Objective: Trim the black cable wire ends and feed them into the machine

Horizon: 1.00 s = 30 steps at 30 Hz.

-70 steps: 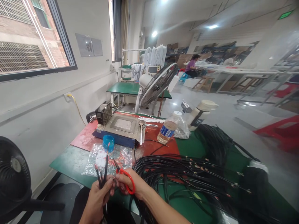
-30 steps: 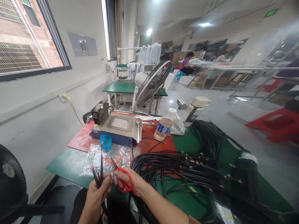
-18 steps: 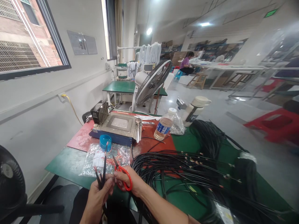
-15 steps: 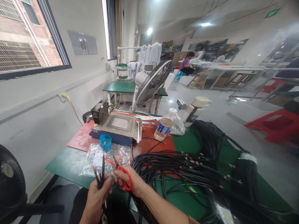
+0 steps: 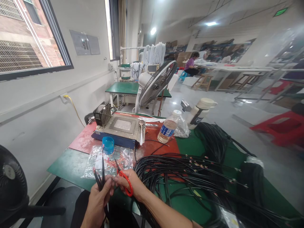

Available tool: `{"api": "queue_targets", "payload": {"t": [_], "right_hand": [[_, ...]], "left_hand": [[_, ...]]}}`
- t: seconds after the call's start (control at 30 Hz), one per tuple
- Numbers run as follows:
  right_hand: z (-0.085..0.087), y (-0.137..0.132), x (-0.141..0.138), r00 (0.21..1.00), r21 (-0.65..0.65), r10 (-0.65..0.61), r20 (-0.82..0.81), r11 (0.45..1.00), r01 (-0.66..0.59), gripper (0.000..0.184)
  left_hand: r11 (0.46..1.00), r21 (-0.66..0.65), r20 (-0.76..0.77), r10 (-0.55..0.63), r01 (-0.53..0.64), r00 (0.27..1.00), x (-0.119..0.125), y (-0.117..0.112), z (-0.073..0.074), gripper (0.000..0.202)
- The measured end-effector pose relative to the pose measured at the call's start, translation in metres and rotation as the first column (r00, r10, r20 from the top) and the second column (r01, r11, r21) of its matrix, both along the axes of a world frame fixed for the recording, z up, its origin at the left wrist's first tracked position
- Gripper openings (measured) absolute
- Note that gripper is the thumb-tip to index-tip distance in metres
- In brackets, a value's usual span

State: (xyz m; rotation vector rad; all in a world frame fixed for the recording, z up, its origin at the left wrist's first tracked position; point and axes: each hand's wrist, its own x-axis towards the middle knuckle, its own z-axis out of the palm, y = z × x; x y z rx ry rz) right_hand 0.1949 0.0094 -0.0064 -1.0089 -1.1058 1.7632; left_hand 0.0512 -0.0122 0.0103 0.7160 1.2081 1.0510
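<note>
My left hand (image 5: 101, 196) is closed round several black cables (image 5: 103, 167), whose stripped ends point up and away from me. Red-handled scissors (image 5: 127, 180) sit in my right hand (image 5: 134, 186), their narrow blades pointing forward. The fingertips of both hands meet over a small piece that I cannot make out. Just beyond them lies a clear plastic bag (image 5: 91, 167) with small red and orange bits scattered on it. A blue round cap (image 5: 108, 146) stands at the bag's far edge.
A solder pot (image 5: 122, 126) with a spoon (image 5: 142, 131) lies ahead, a small fan (image 5: 103, 114) behind it. A bottle (image 5: 167, 129) and a white jug (image 5: 201, 110) stand to the right. Bundled black cables (image 5: 171, 167) cover the table's right side. A person (image 5: 190, 65) sits far off.
My left hand and the cables have shifted slightly left, and the cable ends have tilted left. The scissors remain in my right hand, turned a little.
</note>
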Motion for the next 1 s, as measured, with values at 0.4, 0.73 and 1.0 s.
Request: {"api": "queue_targets", "payload": {"t": [0.4,0.73,1.0], "right_hand": [[-0.003,0.0,0.0,0.993,0.057,-0.119,0.018,0.991,0.118,0.048],[0.005,-0.001,0.001,0.989,-0.001,-0.148,-0.026,0.989,0.148,0.05],[0.001,0.0,0.001,0.987,0.022,-0.152,-0.06,0.988,0.154,0.045]], "left_hand": [[0.996,-0.048,0.049,0.073,-0.071,0.996,0.001,0.0,0.002,0.043],[1.0,0.011,0.069,-0.003,0.002,0.998,-0.001,0.0,0.001,0.038],[0.999,0.019,0.071,-0.034,0.033,0.997,-0.002,0.0,-0.001,0.045]]}}
